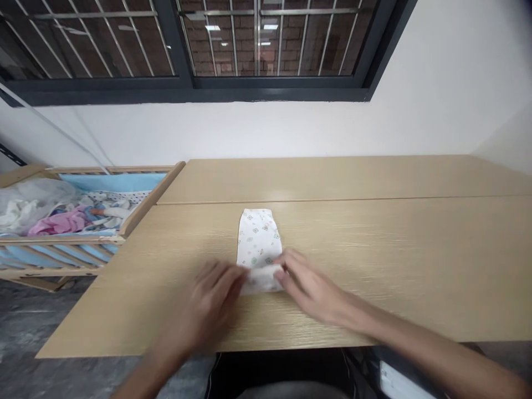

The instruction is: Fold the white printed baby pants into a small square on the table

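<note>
The folded cloth point(258, 238) is white, dotted with small green and pink prints, on a table point(399, 255) of pale, wood-grained tan. At 9 o'clock, a honey-coloured crib point(62, 239) has pale blue padding point(112, 182) and holds pink fabric point(60, 223). At 12 o'clock, a dark grey window frame point(191, 91) shows red bricks point(216, 44), set in a white wall point(249, 133).

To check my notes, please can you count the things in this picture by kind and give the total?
Hands: 2 (left hand, right hand)
Printed cloth: 1
Table tops: 2 (near table top, far table top)
Wooden crib: 1
Window: 1
Total: 7
</note>
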### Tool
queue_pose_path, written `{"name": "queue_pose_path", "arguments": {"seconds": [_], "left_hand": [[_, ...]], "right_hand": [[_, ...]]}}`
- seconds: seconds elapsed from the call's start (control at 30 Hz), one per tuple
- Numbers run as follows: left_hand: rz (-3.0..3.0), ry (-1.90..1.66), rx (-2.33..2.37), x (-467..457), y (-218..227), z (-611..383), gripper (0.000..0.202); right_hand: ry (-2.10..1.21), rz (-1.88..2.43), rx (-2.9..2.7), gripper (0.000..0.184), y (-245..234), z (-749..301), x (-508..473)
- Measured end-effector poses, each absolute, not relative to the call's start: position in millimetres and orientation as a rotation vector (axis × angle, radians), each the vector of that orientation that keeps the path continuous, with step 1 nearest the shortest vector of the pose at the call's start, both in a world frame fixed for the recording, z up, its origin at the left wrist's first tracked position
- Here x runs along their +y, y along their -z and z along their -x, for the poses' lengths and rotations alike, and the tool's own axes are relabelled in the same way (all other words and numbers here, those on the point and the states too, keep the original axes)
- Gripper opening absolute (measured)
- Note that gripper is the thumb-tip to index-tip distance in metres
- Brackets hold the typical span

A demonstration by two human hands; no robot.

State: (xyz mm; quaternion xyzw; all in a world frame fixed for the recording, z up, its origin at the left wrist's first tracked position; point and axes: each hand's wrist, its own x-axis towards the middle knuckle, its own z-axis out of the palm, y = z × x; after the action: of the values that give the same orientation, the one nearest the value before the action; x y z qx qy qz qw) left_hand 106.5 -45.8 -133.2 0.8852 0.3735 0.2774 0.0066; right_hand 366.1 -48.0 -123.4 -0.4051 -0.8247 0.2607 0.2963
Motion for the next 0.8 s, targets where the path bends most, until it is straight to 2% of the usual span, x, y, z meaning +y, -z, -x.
{"name": "queue_pose_path", "arguments": {"seconds": [0.17,0.4,0.53,0.67,0.8], "left_hand": [[-2.792,-0.62,1.56,61,125,-130,0.024],[-2.751,-0.438,1.795,143,165,-165,0.03],[-2.774,-0.385,1.838,140,167,-173,0.033],[-2.819,-0.374,1.859,94,156,-177,0.044],[-2.891,-0.16,1.693,35,162,-178,0.039]], "right_hand": [[-0.543,1.133,-1.994,0.022,139,-360,55],[-0.432,1.368,-1.971,0.02,194,-353,150],[-0.399,1.403,-1.966,0.021,207,-355,154],[-0.333,1.401,-1.963,0.029,196,-361,137],[-0.242,1.106,-2.258,0.038,176,-355,110]]}}
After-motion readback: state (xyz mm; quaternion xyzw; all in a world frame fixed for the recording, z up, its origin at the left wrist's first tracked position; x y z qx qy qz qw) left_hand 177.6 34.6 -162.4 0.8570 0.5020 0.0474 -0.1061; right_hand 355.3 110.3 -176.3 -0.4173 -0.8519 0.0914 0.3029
